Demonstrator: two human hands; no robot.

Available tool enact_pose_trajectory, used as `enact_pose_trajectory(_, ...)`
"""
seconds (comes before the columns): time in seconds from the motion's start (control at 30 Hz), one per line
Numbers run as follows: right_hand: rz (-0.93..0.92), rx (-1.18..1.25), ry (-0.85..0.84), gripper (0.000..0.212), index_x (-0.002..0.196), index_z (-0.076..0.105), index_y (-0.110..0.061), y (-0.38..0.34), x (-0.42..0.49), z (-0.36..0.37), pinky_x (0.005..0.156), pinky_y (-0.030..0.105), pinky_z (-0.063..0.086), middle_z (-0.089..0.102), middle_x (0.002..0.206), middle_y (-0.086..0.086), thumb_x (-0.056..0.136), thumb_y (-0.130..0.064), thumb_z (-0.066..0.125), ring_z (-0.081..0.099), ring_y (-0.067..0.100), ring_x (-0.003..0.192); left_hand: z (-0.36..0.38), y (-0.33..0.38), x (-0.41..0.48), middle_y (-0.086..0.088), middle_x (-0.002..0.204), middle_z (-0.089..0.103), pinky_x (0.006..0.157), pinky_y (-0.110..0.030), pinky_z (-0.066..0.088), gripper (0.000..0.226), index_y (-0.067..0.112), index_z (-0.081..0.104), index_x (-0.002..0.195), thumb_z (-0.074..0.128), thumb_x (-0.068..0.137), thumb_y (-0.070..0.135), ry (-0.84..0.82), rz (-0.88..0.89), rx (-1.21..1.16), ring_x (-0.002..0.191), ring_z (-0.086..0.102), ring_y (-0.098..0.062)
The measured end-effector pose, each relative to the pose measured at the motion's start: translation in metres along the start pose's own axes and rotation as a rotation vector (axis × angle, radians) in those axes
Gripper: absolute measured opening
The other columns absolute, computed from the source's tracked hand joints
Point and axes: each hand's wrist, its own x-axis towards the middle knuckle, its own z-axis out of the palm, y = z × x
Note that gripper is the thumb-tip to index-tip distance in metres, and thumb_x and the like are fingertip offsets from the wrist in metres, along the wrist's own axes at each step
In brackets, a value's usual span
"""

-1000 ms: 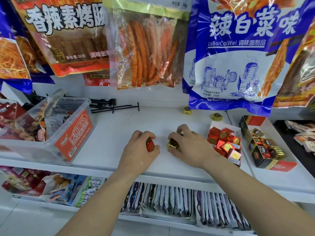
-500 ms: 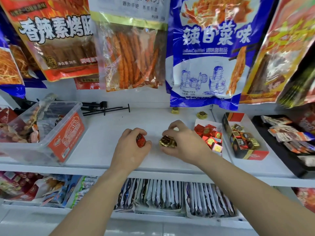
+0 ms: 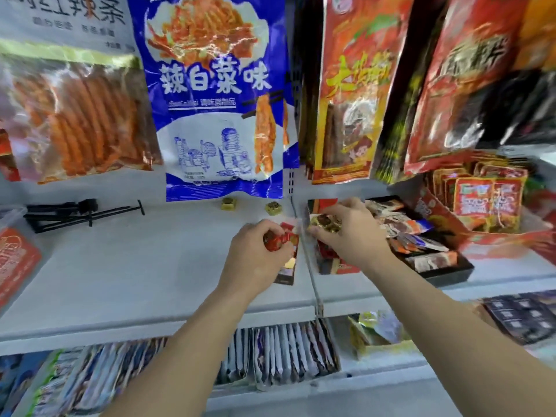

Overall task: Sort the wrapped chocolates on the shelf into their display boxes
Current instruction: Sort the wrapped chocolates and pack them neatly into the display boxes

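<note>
Head: red chocolates [image 3: 291, 235] in box [image 3: 285, 278]

I've shifted right: left hand [image 3: 255, 257], gripping the red chocolate [image 3: 273, 240], now over the left display box [image 3: 287, 275]; right hand [image 3: 353, 236], gold chocolates [image 3: 323, 222], over the right display box [image 3: 332, 266].

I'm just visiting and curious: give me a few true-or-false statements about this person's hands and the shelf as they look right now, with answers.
1. The left hand grips a red foil-wrapped chocolate. True.
2. The right hand holds nothing. False: it grips gold foil-wrapped chocolates.
3. Two loose gold-wrapped chocolates sit at the back of the white shelf. True.
4. The blue snack bag lies flat on the shelf. False: it hangs above it.
</note>
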Motion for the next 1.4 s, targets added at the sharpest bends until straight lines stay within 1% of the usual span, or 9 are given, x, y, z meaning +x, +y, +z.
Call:
enact_pose_trajectory(0.13, -0.002, 0.031, -0.021, 0.059, 0.127, 0.063, -0.021, 0.009, 0.007, 0.011, 0.088, 0.041, 0.055, 0.054, 0.130, 0.002, 0.085, -0.063, 0.060, 0.060, 0.022, 0.111, 0.021, 0.006, 0.008, 0.008, 0.098, 0.059, 0.071, -0.021, 0.052, 0.018, 0.037, 0.065, 0.096, 0.073, 0.080, 0.038, 0.011, -0.019, 0.005, 0.086, 0.058, -0.003)
enact_pose_trajectory(0.27, -0.084, 0.231, 0.090, 0.031, 0.116, 0.067, -0.014, 0.014, 0.011, 0.010, 0.084, 0.029, 0.043, 0.062, 0.114, 0.004, 0.101, -0.032, 0.048, 0.058, 0.021, 0.105, 0.033, 0.010, 0.017, 0.008, 0.102, 0.059, 0.075, -0.024, 0.052, 0.021, 0.038, 0.064, 0.099, 0.073, 0.080, 0.041, 0.031, -0.029, 0.023, 0.090, 0.058, -0.005)
enact_pose_trajectory(0.4, -0.100, 0.311, 0.152, 0.022, 0.109, 0.068, -0.012, 0.030, 0.007, 0.002, 0.072, 0.019, 0.029, 0.059, 0.099, -0.001, 0.100, -0.020, 0.049, 0.049, 0.009, 0.091, 0.048, 0.022, 0.025, 0.009, 0.102, 0.059, 0.079, -0.028, 0.050, 0.025, 0.036, 0.063, 0.102, 0.073, 0.080, 0.044, 0.033, 0.004, 0.039, 0.094, 0.058, -0.010)
enact_pose_trajectory(0.5, -0.041, 0.336, 0.180, 0.020, 0.109, 0.068, -0.013, 0.052, 0.001, -0.007, 0.075, 0.022, 0.034, 0.061, 0.099, -0.002, 0.098, -0.018, 0.051, 0.053, 0.011, 0.091, 0.060, 0.039, 0.033, 0.010, 0.103, 0.057, 0.074, -0.022, 0.045, 0.032, 0.036, 0.061, 0.107, 0.073, 0.080, 0.048, 0.013, 0.080, 0.102, 0.095, 0.055, -0.010)
enact_pose_trajectory(0.77, 0.033, 0.355, 0.149, 0.021, 0.111, 0.067, -0.014, 0.073, -0.013, -0.017, 0.072, 0.025, 0.047, 0.066, 0.099, -0.003, 0.094, -0.018, 0.056, 0.061, 0.011, 0.088, 0.086, 0.062, 0.059, 0.008, 0.119, 0.052, 0.089, -0.035, 0.052, 0.058, 0.033, 0.056, 0.129, 0.072, 0.078, 0.056, -0.178, 0.182, 0.258, 0.106, 0.055, -0.015)
enact_pose_trajectory(0.9, 0.046, 0.356, 0.126, 0.022, 0.113, 0.067, -0.015, 0.072, -0.017, -0.020, 0.070, 0.021, 0.044, 0.067, 0.102, -0.004, 0.094, -0.018, 0.055, 0.061, 0.010, 0.088, 0.086, 0.061, 0.059, 0.006, 0.131, 0.052, 0.094, -0.036, 0.051, 0.070, 0.031, 0.050, 0.139, 0.077, 0.078, 0.050, -0.196, 0.177, 0.232, 0.113, 0.055, -0.015)
enact_pose_trajectory(1.1, -0.013, 0.309, 0.047, 0.026, 0.121, 0.062, -0.018, 0.057, -0.024, -0.019, 0.074, 0.027, 0.049, 0.060, 0.111, -0.001, 0.096, -0.020, 0.054, 0.056, 0.005, 0.083, 0.065, 0.059, 0.045, 0.005, 0.131, 0.056, 0.097, -0.034, 0.050, 0.048, 0.027, 0.056, 0.136, 0.067, 0.090, 0.038, -0.125, 0.164, 0.096, 0.114, 0.054, -0.011)
enact_pose_trajectory(1.27, -0.099, 0.202, 0.048, 0.022, 0.115, 0.065, -0.019, 0.039, -0.025, -0.015, 0.078, 0.033, 0.050, 0.058, 0.111, -0.003, 0.095, -0.023, 0.055, 0.058, 0.014, 0.093, 0.012, 0.023, 0.021, 0.010, 0.109, 0.062, 0.085, -0.029, 0.050, 0.017, 0.028, 0.068, 0.108, 0.065, 0.092, 0.025, -0.028, 0.149, 0.241, 0.096, 0.058, -0.008)
enact_pose_trajectory(1.4, -0.298, 0.055, 0.007, 0.027, 0.110, 0.070, -0.016, -0.003, -0.029, 0.006, 0.083, 0.041, 0.051, 0.065, 0.107, 0.003, 0.091, -0.029, 0.055, 0.059, 0.026, 0.102, -0.016, -0.021, -0.010, 0.010, 0.108, 0.060, 0.084, -0.027, 0.044, 0.019, 0.027, 0.068, 0.108, 0.066, 0.091, 0.033, -0.008, 0.091, 0.356, 0.101, 0.055, -0.011)
